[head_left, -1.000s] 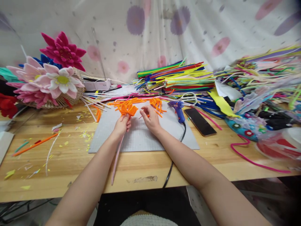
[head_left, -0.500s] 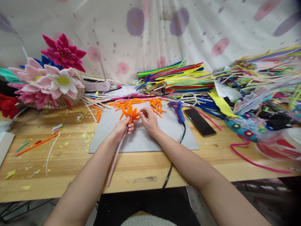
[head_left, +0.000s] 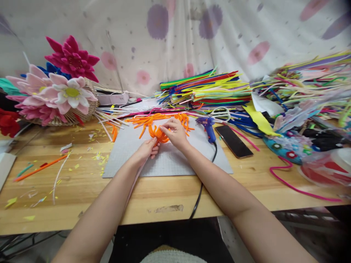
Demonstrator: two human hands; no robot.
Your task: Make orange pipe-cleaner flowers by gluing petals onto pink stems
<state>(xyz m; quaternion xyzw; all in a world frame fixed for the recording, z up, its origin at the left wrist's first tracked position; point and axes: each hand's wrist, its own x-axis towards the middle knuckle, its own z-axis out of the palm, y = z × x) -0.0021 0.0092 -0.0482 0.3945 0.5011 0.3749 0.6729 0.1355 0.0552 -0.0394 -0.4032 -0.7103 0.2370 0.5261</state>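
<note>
My left hand (head_left: 150,148) is closed around the base of an orange pipe-cleaner flower (head_left: 157,135), whose looped petals fan out above the fingers. A pale pink stem (head_left: 135,181) runs from that grip down along my left forearm. My right hand (head_left: 175,133) is at the flower's right side, thumb and fingertips pinched together on a petal. Both hands are above a grey cutting mat (head_left: 123,160). Behind them on the mat are loose orange pipe-cleaner pieces (head_left: 142,119), and my right hand partly covers a second orange bunch (head_left: 189,124).
A blue glue gun (head_left: 209,130) with a black cord, a phone (head_left: 234,141) and scissors (head_left: 221,114) are to the right. Pipe-cleaner bundles (head_left: 205,87) line the back. Finished flowers (head_left: 71,92) stand at the left, near yellow scraps and an orange pipe cleaner (head_left: 41,168).
The flower has tilted and moved slightly right and down with my left hand. My right hand has come over its right side, and the stem has swung closer to my left forearm.
</note>
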